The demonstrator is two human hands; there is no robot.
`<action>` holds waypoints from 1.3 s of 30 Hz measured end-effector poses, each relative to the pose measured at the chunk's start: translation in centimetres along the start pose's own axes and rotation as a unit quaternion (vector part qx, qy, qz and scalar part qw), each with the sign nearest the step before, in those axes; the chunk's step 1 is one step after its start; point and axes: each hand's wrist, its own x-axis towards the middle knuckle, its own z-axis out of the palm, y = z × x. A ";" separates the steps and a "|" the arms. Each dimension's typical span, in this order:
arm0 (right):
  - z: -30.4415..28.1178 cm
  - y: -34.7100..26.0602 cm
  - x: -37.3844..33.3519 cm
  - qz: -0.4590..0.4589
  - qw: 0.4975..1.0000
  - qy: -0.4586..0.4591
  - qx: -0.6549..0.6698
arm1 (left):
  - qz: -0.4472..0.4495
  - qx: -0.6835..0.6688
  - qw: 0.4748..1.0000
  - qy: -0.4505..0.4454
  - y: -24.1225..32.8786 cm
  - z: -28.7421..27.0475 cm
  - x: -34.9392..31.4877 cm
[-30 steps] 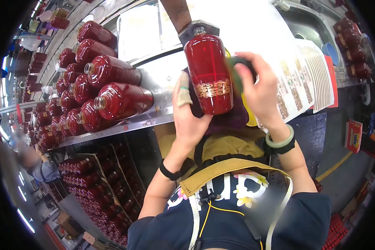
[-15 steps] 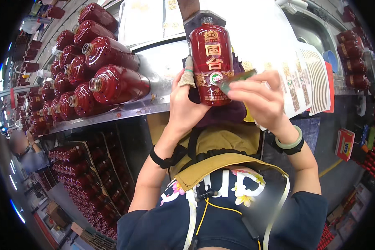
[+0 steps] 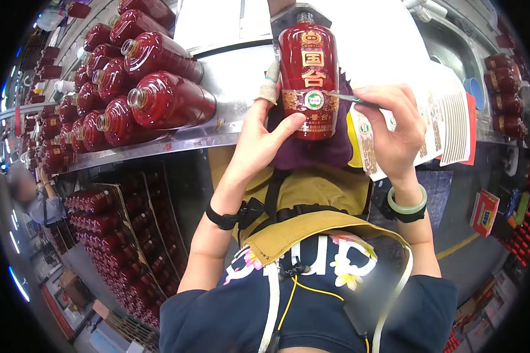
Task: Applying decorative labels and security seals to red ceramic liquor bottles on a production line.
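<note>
The held bottle is backed by a cloth beneath its near end. At its left side the left hand is placed; at its right, a tool is held in the right hand. Left of the bottle, a bottle group is ranged on the table. To its right, label sheets are laid, with a sink set beyond. Stacked bottles are kept lower, left of it.
</note>
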 end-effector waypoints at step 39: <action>1.8 0.1 -2.8 0.242 0.948 0.091 0.187 | 0.063 0.096 0.987 0.111 3.3 4.9 1.4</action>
